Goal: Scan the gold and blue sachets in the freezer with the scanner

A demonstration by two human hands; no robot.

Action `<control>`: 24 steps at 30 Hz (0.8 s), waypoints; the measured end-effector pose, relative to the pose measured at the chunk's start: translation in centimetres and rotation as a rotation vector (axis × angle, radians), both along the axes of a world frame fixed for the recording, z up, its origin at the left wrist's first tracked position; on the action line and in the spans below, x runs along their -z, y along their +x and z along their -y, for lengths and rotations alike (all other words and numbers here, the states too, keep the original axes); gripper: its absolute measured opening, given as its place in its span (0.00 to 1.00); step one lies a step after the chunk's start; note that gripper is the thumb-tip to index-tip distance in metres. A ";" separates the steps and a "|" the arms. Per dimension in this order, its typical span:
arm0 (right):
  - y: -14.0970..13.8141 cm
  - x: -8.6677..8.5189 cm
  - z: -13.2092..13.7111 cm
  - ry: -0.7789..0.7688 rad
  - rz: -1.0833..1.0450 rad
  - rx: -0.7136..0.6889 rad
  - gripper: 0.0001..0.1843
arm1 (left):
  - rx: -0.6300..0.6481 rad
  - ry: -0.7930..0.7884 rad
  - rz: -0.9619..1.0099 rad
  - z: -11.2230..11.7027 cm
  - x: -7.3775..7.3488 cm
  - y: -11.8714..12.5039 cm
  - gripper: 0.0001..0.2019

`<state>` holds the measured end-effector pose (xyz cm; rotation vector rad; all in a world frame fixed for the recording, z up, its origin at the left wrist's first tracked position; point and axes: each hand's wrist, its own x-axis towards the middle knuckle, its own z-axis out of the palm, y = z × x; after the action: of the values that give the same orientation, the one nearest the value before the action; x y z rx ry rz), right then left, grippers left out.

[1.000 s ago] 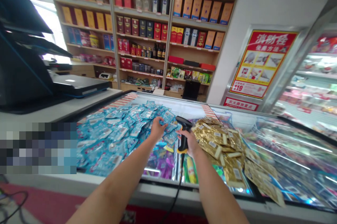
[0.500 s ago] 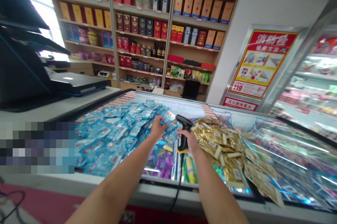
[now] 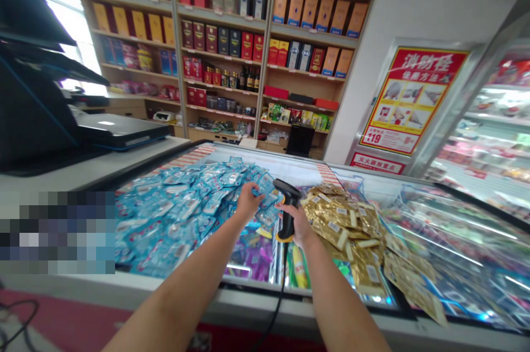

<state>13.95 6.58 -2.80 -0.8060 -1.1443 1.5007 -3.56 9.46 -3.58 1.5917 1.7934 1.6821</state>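
Observation:
My right hand (image 3: 298, 220) is wrapped round the handle of a black and yellow barcode scanner (image 3: 286, 214), whose head points left and whose cord hangs down toward me. Just left of it, my left hand (image 3: 248, 200) pinches the edge of a small blue packet (image 3: 265, 182) in front of the scanner head. A wide heap of similar blue packets (image 3: 178, 208) spreads across the glass top of the freezer to the left. On the right lies a pile of gold packets (image 3: 345, 222), some with white barcode labels.
Under the glass, colourful packages (image 3: 256, 261) show in the chest freezer, which continues right as a second freezer (image 3: 451, 241). A checkout machine (image 3: 120, 128) stands on the white counter at left. Shelves of boxed goods (image 3: 223, 43) line the back, beside a fire-hydrant poster (image 3: 414, 101).
The scanner in my right hand has shifted slightly left, toward the blue packet. A bright patch on that packet has faded. My left hand stays in nearly the same place.

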 end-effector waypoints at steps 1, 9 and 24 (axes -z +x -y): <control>0.0 0.0 0.0 -0.001 0.000 0.007 0.18 | 0.002 -0.009 0.001 0.0 0.0 0.0 0.10; 0.1 0.3 -0.1 0.007 -0.030 -0.020 0.16 | -0.024 0.047 -0.050 -0.2 0.4 -0.2 0.10; 0.4 -1.0 2.2 -0.247 0.127 0.012 0.16 | -0.105 -0.047 -0.653 5.1 -2.6 0.3 0.19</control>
<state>14.31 4.33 -1.84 -1.0870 -1.0558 1.6199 -3.25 4.35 -0.99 2.2360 2.2041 1.2138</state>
